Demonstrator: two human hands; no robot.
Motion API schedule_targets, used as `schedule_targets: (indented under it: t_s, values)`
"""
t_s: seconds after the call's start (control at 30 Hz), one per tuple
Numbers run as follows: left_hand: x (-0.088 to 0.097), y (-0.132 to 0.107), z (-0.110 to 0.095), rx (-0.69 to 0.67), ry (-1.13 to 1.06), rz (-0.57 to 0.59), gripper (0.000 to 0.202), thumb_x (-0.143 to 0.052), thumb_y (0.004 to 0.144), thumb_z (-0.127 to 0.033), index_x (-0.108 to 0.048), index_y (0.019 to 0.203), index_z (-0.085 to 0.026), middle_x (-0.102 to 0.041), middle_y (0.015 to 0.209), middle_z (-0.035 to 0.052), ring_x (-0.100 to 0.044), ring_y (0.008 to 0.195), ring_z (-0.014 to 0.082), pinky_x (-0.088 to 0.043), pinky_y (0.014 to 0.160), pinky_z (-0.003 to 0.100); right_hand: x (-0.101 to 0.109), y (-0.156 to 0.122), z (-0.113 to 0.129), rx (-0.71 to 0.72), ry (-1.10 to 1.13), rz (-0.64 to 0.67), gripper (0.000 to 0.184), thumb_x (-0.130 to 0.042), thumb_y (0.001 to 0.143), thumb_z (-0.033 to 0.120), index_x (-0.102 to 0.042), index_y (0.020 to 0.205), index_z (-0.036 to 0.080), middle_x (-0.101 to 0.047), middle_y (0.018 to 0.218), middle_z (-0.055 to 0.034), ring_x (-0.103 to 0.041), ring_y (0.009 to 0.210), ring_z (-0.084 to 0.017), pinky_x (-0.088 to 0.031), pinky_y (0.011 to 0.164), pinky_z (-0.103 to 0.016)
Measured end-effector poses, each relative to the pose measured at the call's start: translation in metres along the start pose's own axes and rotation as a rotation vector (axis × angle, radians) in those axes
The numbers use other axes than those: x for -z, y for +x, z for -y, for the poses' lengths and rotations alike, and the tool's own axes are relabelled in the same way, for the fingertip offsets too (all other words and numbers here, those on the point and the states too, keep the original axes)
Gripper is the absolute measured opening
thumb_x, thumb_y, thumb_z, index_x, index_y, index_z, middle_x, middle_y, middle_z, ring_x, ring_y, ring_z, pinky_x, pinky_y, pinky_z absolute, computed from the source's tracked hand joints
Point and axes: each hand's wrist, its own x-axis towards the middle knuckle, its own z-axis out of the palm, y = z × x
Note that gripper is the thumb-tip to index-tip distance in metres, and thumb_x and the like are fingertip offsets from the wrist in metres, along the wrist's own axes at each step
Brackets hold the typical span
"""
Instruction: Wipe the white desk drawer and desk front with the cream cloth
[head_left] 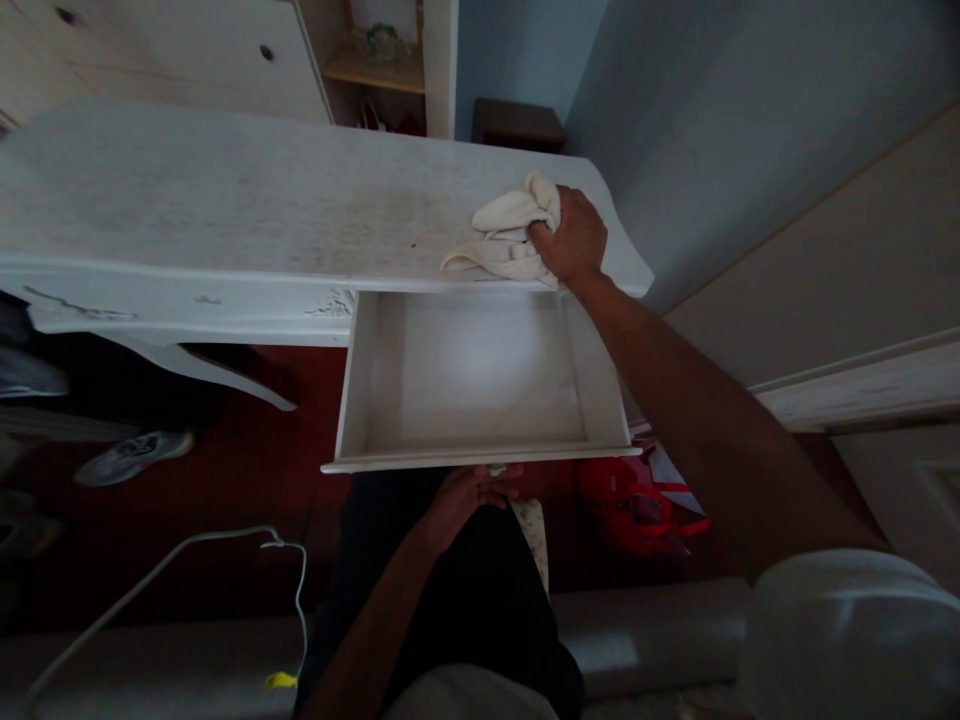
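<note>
A crumpled cream cloth (pixel 514 235) is bunched under my right hand (pixel 576 238), whose fingers are closed on it at the right end of the white table top (pixel 262 190). Below the top, a white drawer (pixel 487 380) is pulled out toward me, and its inside looks bare. My left hand (pixel 469 495) is low at the drawer's front, over my lap. Its fingers are around a small pale knob (pixel 496 469), partly hidden by the drawer edge. Dark smudges mark the middle of the table top.
A closed drawer (pixel 202 300) is on the left. Behind stand a white cabinet (pixel 187 50) and a shelf (pixel 375 68). A wall (pixel 750 150) borders the right side. On the floor are a red bag (pixel 630 505), a shoe (pixel 135 457) and a white cable (pixel 187 545).
</note>
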Motion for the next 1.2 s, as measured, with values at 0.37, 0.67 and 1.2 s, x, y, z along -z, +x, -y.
schedule_targets:
  t_s: [0.37,0.67,1.2]
  values:
    - [-0.018,0.011,-0.012,-0.058,0.003,0.118,0.057,-0.062,0.088,-0.062,-0.072,0.109,-0.009,-0.073,0.117,0.0233,-0.073,0.096,0.031,-0.05,0.077,0.035,0.009,0.003,0.001,-0.01,0.004,0.093,0.05,-0.037,0.098,0.055,-0.049,0.133,0.022,-0.059,0.124,-0.0152,-0.054,0.119,-0.036,-0.047,0.099,-0.054]
    - [-0.017,0.035,-0.03,-0.096,-0.014,0.049,0.06,-0.066,0.084,-0.062,-0.072,0.108,-0.007,-0.075,0.11,0.0231,-0.074,0.087,0.027,-0.052,0.074,0.032,0.014,0.002,0.004,-0.011,-0.003,0.095,0.048,-0.039,0.097,0.056,-0.051,0.13,0.023,-0.062,0.123,-0.0137,-0.057,0.115,-0.035,-0.049,0.095,-0.052]
    - [-0.014,0.11,-0.083,-0.108,-0.045,-0.121,0.044,-0.053,0.097,-0.047,-0.074,0.098,-0.007,-0.078,0.102,0.0183,-0.073,0.078,0.0191,-0.054,0.072,0.027,0.035,0.0,0.019,-0.062,0.072,0.145,0.042,-0.048,0.088,0.038,-0.054,0.126,0.019,-0.064,0.125,-0.0157,-0.058,0.116,-0.034,-0.049,0.098,-0.05]
